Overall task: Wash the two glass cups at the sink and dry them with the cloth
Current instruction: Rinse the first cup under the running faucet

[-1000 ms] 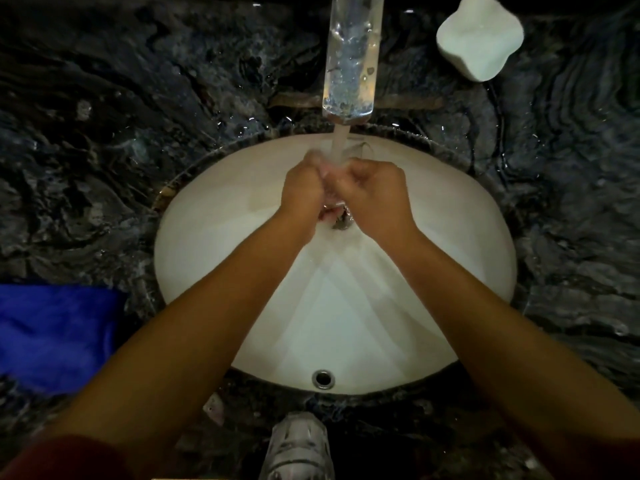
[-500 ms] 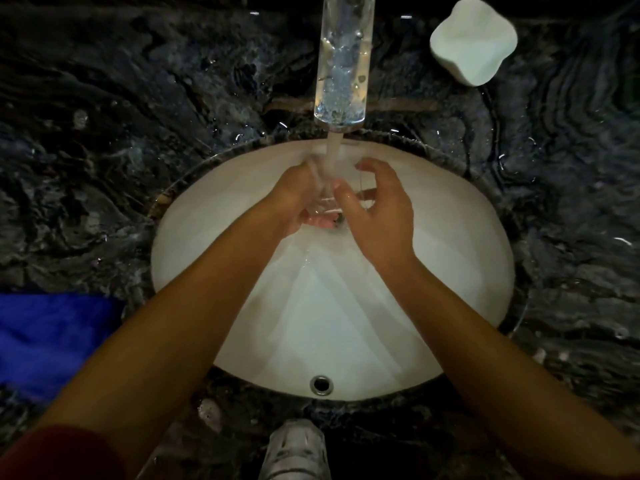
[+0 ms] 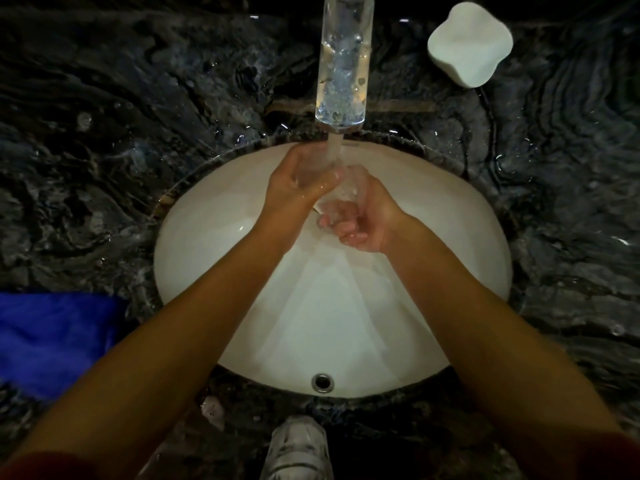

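Over the white sink basin (image 3: pixel 433 271), a clear glass cup (image 3: pixel 323 188) sits between my hands under the water running from the tap (image 3: pixel 343 64). It is hard to make out through the water. My left hand (image 3: pixel 291 192) wraps its upper part from the left. My right hand (image 3: pixel 363 223) is turned palm up, with its fingers curled around the cup's lower end. A second cup is not in view. The blue cloth (image 3: pixel 52 341) lies on the dark marble counter (image 3: pixel 121 133), left of the basin.
A white rounded block (image 3: pixel 469 43) rests on the counter at the back right. The counter is wet around the basin. A metal overflow hole (image 3: pixel 322 382) sits in the basin's near wall. A white shoe (image 3: pixel 298 452) shows below the counter edge.
My right hand has turned palm up and closed its fingers around the cup. My left hand has shifted up and further under the stream.
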`<state>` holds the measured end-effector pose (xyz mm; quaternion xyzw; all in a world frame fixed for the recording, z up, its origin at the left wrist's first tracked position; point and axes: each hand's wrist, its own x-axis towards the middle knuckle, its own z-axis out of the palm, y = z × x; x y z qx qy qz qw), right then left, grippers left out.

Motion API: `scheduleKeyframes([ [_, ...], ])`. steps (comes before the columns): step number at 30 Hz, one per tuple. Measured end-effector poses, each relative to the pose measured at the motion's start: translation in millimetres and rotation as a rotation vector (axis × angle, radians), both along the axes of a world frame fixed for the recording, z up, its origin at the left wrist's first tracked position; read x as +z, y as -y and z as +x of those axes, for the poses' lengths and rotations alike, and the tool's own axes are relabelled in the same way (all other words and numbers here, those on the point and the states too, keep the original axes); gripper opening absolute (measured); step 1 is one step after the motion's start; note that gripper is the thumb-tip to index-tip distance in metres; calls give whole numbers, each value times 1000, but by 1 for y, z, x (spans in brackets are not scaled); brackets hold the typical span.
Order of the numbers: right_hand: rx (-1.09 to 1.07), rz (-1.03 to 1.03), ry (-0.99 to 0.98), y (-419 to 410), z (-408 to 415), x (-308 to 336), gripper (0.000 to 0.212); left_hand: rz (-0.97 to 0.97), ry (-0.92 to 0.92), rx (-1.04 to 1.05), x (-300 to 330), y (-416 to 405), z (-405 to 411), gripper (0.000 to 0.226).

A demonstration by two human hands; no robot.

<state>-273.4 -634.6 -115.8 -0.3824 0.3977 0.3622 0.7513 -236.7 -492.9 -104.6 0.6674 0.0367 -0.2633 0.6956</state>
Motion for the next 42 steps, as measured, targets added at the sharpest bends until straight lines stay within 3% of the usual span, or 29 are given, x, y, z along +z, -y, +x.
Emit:
scheduleKeyframes([
  [3, -11, -16, -12, -5, -2, 2, 63, -18, -147, 154, 2, 11, 1, 23],
  [6, -134, -193, -12, -12, -5, 3, 59, -133, -334, 244, 8, 21, 0, 13],
  [10, -247, -491, 63, -23, -4, 14, 55, -252, -445, 306, 9, 20, 5, 17],
  [16, -102, -1159, 368, -25, -6, 11, 40, -214, -527, 364, 6, 21, 5, 32],
  [18, -25, -1253, 454, -36, -7, 13, 45, -155, -533, 393, 8, 25, 4, 34],
  [21, -9, -1297, 484, -44, -3, 20, 53, -246, -613, 452, 16, 32, 5, 19],
  [24, 51, -1238, 389, -34, 6, 28, 58, -220, -537, 491, 20, 40, -1, 27],
  [28, 61, -905, 249, -31, 13, 36, 82, 12, -288, 538, 15, 43, -10, 32],
  [33, -29, -522, 248, -18, 6, 46, 67, 127, -70, 372, 13, 40, -18, 29],
  [36, 23, -377, 226, -7, 6, 46, 77, 75, -91, 286, 15, 35, -15, 34],
  [39, 5, -257, 204, -4, 2, 40, 82, 181, -194, 180, 21, 36, -4, 29],
  [42, -28, -290, 179, -11, 0, 38, 79, 197, -268, 204, 28, 38, 5, 22],
])
